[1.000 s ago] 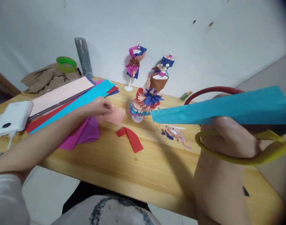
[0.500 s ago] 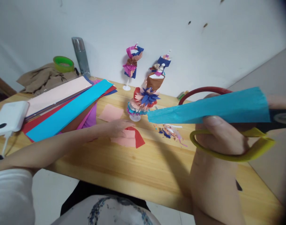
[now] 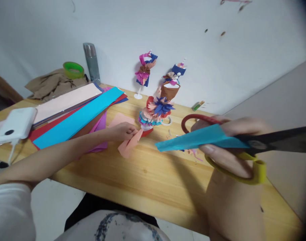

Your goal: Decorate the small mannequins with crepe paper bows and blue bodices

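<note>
My left hand [image 3: 125,130] is closed in a pinch on a piece of peach crepe paper [image 3: 129,146], one side of it lifted off the table. Behind that piece lies a red piece of paper [image 3: 147,133], partly covered. Another peach piece [image 3: 121,118] lies flat just beyond my left wrist. My right hand [image 3: 229,160] is raised over the table at the right. It holds scissors [image 3: 288,140] with a red and a yellow handle, blades pointing right, together with a folded turquoise crepe paper strip [image 3: 193,136].
Paper-dressed figures on stands, one with a ruffled skirt [image 3: 153,115], stand at the back. Paper scraps [image 3: 197,154] and a tape roll [image 3: 167,121] lie nearby. Left are long paper sheets [image 3: 80,117], a white power bank [image 3: 16,124], green tape [image 3: 73,70] and a flask [image 3: 92,63].
My left hand has closed on the peach piece and raised its edge from the table. My right hand has lowered and turned, carrying the scissors and turquoise strip. The view has shifted slightly.
</note>
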The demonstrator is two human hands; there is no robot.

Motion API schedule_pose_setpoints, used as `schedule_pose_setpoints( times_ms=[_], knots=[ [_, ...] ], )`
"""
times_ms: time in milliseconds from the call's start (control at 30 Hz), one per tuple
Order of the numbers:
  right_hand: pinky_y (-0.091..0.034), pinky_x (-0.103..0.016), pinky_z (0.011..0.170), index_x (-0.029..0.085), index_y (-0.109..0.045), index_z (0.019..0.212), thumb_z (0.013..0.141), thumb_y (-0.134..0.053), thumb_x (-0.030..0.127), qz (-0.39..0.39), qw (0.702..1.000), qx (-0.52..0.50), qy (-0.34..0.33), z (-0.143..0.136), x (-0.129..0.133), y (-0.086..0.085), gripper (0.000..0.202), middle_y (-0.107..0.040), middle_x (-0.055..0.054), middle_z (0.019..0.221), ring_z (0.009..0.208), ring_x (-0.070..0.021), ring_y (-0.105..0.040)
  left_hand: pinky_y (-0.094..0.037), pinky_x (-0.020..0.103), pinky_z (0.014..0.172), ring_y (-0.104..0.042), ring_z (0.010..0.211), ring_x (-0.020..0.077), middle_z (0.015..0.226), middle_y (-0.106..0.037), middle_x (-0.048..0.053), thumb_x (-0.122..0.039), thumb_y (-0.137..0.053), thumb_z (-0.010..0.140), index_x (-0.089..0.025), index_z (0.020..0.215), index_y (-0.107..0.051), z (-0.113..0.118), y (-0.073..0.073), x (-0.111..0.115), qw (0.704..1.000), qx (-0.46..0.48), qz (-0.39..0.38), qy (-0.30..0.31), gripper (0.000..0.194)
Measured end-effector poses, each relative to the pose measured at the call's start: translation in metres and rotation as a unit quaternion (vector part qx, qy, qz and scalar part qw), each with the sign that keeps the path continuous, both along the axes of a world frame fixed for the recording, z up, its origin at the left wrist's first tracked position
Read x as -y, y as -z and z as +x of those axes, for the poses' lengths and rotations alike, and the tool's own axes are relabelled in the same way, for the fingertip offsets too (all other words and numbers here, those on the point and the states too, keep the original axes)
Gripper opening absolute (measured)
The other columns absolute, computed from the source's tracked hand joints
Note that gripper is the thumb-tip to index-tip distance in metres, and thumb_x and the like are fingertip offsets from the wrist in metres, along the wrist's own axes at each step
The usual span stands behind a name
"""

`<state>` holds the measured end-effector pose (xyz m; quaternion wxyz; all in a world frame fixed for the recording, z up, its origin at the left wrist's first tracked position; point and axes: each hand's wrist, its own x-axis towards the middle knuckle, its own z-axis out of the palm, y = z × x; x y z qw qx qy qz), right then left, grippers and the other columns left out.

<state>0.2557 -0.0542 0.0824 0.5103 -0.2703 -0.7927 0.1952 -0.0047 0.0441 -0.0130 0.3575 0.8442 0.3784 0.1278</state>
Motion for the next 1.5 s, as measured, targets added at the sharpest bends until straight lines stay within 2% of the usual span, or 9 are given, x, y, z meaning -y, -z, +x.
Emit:
schedule_pose_setpoints(
  times_ms=[233, 367, 467, 600, 700, 933, 1133, 1367, 1500],
  knots=[
    [-0.051, -0.023, 0.056, 0.022, -0.065, 0.086, 0.079, -0.069, 0.016, -0.055, 0.99, 0.132, 0.0, -0.025, 0.003, 0.009, 0.01, -0.068, 0.001, 0.074, 0.06, -0.0115, -0.061, -0.021, 0.021, 0.041, -0.034, 0.039, 0.0076, 0.045, -0.043, -0.004, -0.02, -0.05, 0.066, -0.017, 0.057, -0.052, -0.022, -0.01, -0.011, 0.982, 0.076, -0.113, -0.131, 0.01],
    [-0.051, -0.024, 0.056, 0.022, -0.065, 0.085, 0.076, -0.072, 0.017, -0.023, 0.994, 0.1, 0.041, -0.029, 0.002, 0.012, 0.013, -0.069, 0.001, 0.073, 0.06, -0.013, -0.063, -0.013, 0.022, 0.037, -0.022, 0.033, 0.0065, 0.036, -0.027, -0.006, -0.031, -0.052, 0.073, -0.021, 0.048, -0.035, -0.031, -0.007, -0.021, 0.953, 0.114, -0.142, -0.242, 0.032],
    [-0.051, -0.027, 0.056, 0.024, -0.067, 0.087, 0.074, -0.077, 0.022, 0.014, 0.992, 0.042, 0.115, -0.02, 0.001, 0.013, 0.016, -0.068, 0.0, 0.073, 0.062, -0.0154, -0.064, -0.02, 0.022, 0.036, -0.033, 0.034, 0.0077, 0.04, -0.039, -0.003, -0.037, -0.052, 0.077, -0.02, 0.052, -0.04, -0.035, -0.004, -0.024, 0.94, 0.141, -0.156, -0.268, 0.033],
    [-0.055, -0.033, 0.065, 0.028, -0.068, 0.091, 0.075, -0.078, 0.029, 0.093, 0.979, -0.057, 0.174, -0.004, 0.001, 0.011, 0.019, -0.066, -0.001, 0.077, 0.073, -0.0206, -0.069, -0.038, 0.02, 0.043, -0.059, 0.05, 0.0124, 0.059, -0.061, 0.002, -0.02, -0.058, 0.065, -0.017, 0.063, -0.048, -0.029, 0.002, -0.02, 0.941, 0.148, -0.182, -0.245, 0.011],
    [-0.056, -0.038, 0.067, 0.031, -0.066, 0.095, 0.076, -0.077, 0.039, 0.133, 0.965, -0.095, 0.205, 0.003, 0.002, 0.003, 0.023, -0.065, -0.001, 0.08, 0.078, -0.0252, -0.07, -0.044, 0.022, 0.045, -0.065, 0.055, 0.016, 0.072, -0.068, 0.005, -0.012, -0.056, 0.057, -0.017, 0.068, -0.047, -0.019, 0.003, -0.013, 0.947, 0.129, -0.212, -0.202, 0.016],
    [-0.057, -0.041, 0.069, 0.034, -0.062, 0.095, 0.077, -0.075, 0.044, 0.133, 0.964, -0.099, 0.209, 0.009, 0.007, -0.003, 0.024, -0.062, 0.0, 0.079, 0.083, -0.0278, -0.071, -0.026, 0.021, 0.041, -0.038, 0.039, 0.0079, 0.054, -0.048, -0.006, -0.016, -0.051, 0.061, -0.019, 0.067, -0.046, 0.009, 0.005, 0.007, 0.971, 0.065, -0.201, -0.11, 0.008],
    [-0.048, -0.038, 0.052, 0.035, -0.064, 0.091, 0.077, -0.075, 0.037, 0.098, 0.977, -0.084, 0.171, -0.006, 0.007, 0.0, 0.018, -0.06, 0.0, 0.069, 0.065, -0.025, -0.067, -0.025, 0.028, 0.054, -0.042, 0.058, 0.0135, 0.054, -0.045, -0.002, -0.035, -0.05, 0.078, -0.019, 0.052, -0.042, 0.026, 0.002, 0.028, 0.989, 0.053, -0.115, -0.071, 0.032],
    [-0.05, -0.034, 0.054, 0.035, -0.068, 0.087, 0.073, -0.079, 0.036, 0.089, 0.979, -0.109, 0.146, -0.009, 0.003, -0.001, 0.017, -0.06, 0.001, 0.068, 0.061, -0.0197, -0.063, -0.026, 0.03, 0.056, -0.043, 0.057, 0.015, 0.057, -0.048, -0.001, -0.019, -0.046, 0.078, -0.021, 0.057, -0.04, 0.034, 0.005, 0.027, 0.999, 0.003, -0.046, 0.004, 0.022],
    [-0.05, -0.029, 0.055, 0.03, -0.068, 0.095, 0.074, -0.077, 0.023, -0.007, 0.992, -0.067, 0.104, -0.002, 0.001, 0.006, 0.024, -0.063, 0.003, 0.07, 0.056, -0.014, -0.059, -0.034, 0.029, 0.063, -0.046, 0.061, 0.0157, 0.058, -0.048, 0.0, -0.013, -0.05, 0.074, -0.021, 0.053, -0.04, 0.037, 0.012, 0.015, 0.997, 0.069, -0.041, -0.005, 0.024]
  ],
)
